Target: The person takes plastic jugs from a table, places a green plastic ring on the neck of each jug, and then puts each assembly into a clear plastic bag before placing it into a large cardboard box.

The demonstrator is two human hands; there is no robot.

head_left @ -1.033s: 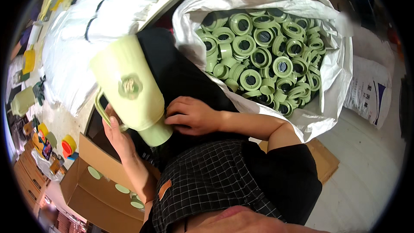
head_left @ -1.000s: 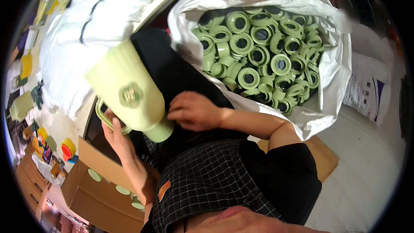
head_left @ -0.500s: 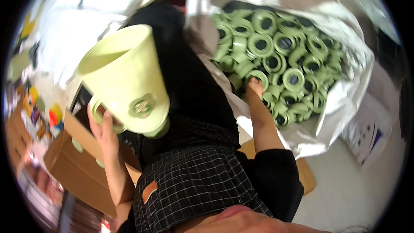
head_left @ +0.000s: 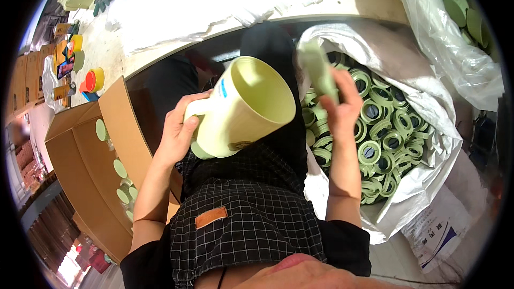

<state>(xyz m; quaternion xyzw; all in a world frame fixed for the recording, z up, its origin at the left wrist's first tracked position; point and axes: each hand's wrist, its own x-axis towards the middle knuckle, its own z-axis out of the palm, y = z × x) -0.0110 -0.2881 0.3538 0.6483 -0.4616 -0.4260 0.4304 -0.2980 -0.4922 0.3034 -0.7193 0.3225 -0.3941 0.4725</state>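
Note:
My left hand (head_left: 179,126) grips a pale green pitcher (head_left: 251,123) by its handle. The pitcher tilts over my lap, its wide mouth up and to the right, and nothing shows inside it. A small blue mark sits beside the handle and a dark round emblem low on the wall. My right hand (head_left: 345,104) is closed on a green lid (head_left: 316,69), smeared by motion and held edge-on to the right of the pitcher's mouth. Below that hand, a white sack (head_left: 444,166) holds many green lids (head_left: 369,152) with dark centres.
At my left stands an open cardboard box (head_left: 80,166) with several green round pieces (head_left: 120,168) in it. Ahead is a table (head_left: 115,53) with white plastic sheeting (head_left: 171,10), a red-and-yellow tub (head_left: 95,79) and dark gloves (head_left: 105,0). A clear bag of green parts (head_left: 455,8) lies far right.
My right hand has come up out of the sack with a green lid. The pitcher has moved right and turned, its mouth now facing up and right. The view has shifted too.

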